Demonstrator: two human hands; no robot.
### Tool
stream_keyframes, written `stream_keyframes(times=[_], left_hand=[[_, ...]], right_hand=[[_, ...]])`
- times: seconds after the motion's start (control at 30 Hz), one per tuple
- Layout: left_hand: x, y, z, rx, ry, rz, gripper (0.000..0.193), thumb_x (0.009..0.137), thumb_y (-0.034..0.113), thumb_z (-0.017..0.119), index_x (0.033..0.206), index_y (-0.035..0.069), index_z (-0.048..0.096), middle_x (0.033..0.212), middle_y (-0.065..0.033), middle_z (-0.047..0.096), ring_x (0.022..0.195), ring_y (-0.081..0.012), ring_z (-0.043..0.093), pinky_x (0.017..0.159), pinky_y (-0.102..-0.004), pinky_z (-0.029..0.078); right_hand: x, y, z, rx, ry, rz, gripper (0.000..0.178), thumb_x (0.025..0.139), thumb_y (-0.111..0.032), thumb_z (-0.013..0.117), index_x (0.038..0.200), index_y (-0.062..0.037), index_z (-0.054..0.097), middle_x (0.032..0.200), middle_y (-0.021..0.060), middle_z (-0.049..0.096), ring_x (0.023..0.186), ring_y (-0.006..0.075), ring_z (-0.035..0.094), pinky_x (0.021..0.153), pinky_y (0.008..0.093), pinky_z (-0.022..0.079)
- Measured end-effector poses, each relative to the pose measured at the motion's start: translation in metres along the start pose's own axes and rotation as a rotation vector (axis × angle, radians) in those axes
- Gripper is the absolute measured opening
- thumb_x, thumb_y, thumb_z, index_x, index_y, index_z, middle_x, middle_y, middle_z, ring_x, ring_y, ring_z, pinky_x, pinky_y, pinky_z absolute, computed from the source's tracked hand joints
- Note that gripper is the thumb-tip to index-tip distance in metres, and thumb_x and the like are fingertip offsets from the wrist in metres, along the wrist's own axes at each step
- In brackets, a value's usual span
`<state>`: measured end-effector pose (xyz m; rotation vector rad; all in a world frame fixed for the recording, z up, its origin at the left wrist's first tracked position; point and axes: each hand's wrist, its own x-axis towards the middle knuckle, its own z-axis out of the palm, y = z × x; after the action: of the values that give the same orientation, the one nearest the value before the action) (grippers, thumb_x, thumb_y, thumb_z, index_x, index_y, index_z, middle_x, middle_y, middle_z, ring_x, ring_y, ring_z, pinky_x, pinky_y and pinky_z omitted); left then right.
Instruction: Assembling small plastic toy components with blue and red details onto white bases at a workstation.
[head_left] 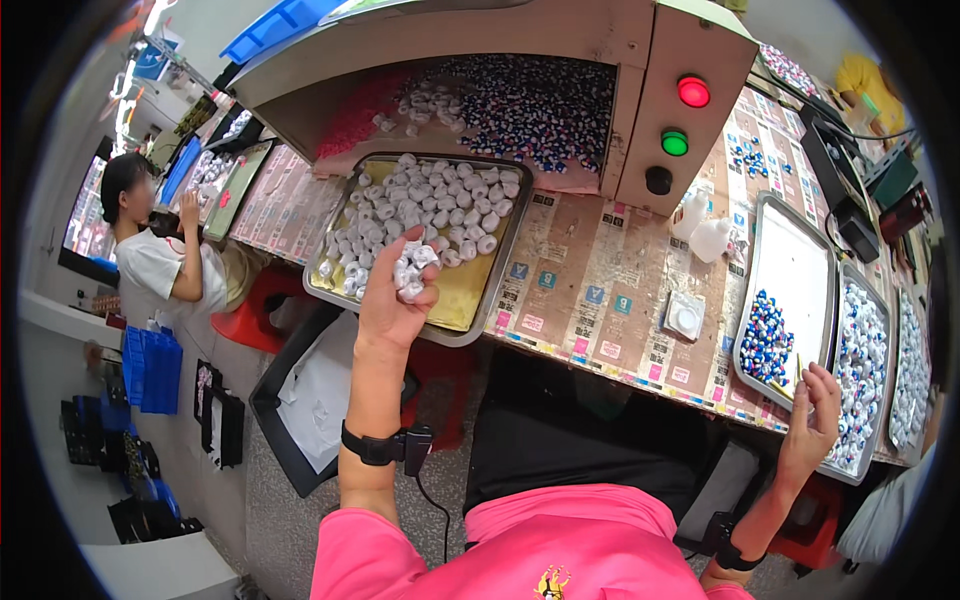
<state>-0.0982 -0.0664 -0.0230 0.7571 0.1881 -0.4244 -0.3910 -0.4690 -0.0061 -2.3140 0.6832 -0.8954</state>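
My left hand point(395, 300) is closed around several small white rounded pieces point(414, 268). It is above the near edge of a metal tray point(470, 337) lined with yellow, where many more such white pieces point(440, 195) lie heaped. On the right, my right hand point(814, 425) has its fingers pinched at the near corner of a white-bottomed metal tray point(795, 245). A thin yellowish stick point(798, 368) shows at its fingertips; its exact kind cannot be made out. Beside these fingers lies a pile of small blue, white and red pieces point(765, 340).
A metal machine point(640, 160) with red and green lights stands at the back, with blue and white pieces point(540, 110) inside. White bottles point(710, 240) and a small white square dish point(684, 315) stand on the table. Another filled tray point(862, 370) is far right. A person point(165, 250) sits left.
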Motion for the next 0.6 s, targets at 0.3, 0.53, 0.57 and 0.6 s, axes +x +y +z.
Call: stream_keyframes(times=[0.3, 0.53, 0.57, 0.6], left_hand=[[-0.001, -0.023, 0.012, 1.400, 0.175, 0.525, 0.027, 0.097, 0.028, 0.052, 0.096, 0.003, 0.062, 0.077, -0.0049, 0.063, 0.068, -0.0128, 0.060, 0.055, -0.0245, 0.045], [0.013, -0.015, -0.013, 0.975, 0.039, 0.420, 0.046, 0.101, 0.044, 0.038, 0.085, 0.005, 0.057, 0.061, 0.0002, 0.049, 0.055, -0.0096, 0.048, 0.044, -0.0243, 0.035], [0.009, -0.011, -0.007, 0.708, 0.050, 0.271, 0.048, 0.100, 0.048, 0.036, 0.087, 0.006, 0.056, 0.061, 0.0009, 0.046, 0.054, -0.0092, 0.045, 0.041, -0.0239, 0.032], [0.005, -0.007, 0.001, 0.440, 0.059, 0.126, 0.051, 0.100, 0.051, 0.034, 0.089, 0.007, 0.056, 0.061, 0.0015, 0.044, 0.052, -0.0088, 0.041, 0.039, -0.0235, 0.029]], right_hand=[[-0.002, -0.016, 0.011, 0.046, -0.059, -0.025, 0.014, 0.087, 0.001, 0.060, 0.100, 0.0021, 0.065, 0.110, 0.0119, 0.061, 0.105, 0.0218, 0.057, 0.092, 0.0311, 0.043], [-0.006, -0.012, 0.012, 0.061, -0.065, -0.018, 0.014, 0.086, 0.001, 0.061, 0.099, 0.0018, 0.065, 0.108, 0.0099, 0.062, 0.102, 0.0202, 0.058, 0.089, 0.0302, 0.044], [-0.006, -0.013, 0.012, 0.065, -0.065, -0.017, 0.014, 0.086, 0.001, 0.061, 0.099, 0.0018, 0.065, 0.108, 0.0099, 0.062, 0.102, 0.0202, 0.058, 0.089, 0.0302, 0.044], [-0.007, -0.014, 0.012, 0.060, -0.067, 0.005, 0.014, 0.086, 0.001, 0.061, 0.099, 0.0017, 0.066, 0.107, 0.0094, 0.062, 0.101, 0.0198, 0.059, 0.087, 0.0300, 0.045]])
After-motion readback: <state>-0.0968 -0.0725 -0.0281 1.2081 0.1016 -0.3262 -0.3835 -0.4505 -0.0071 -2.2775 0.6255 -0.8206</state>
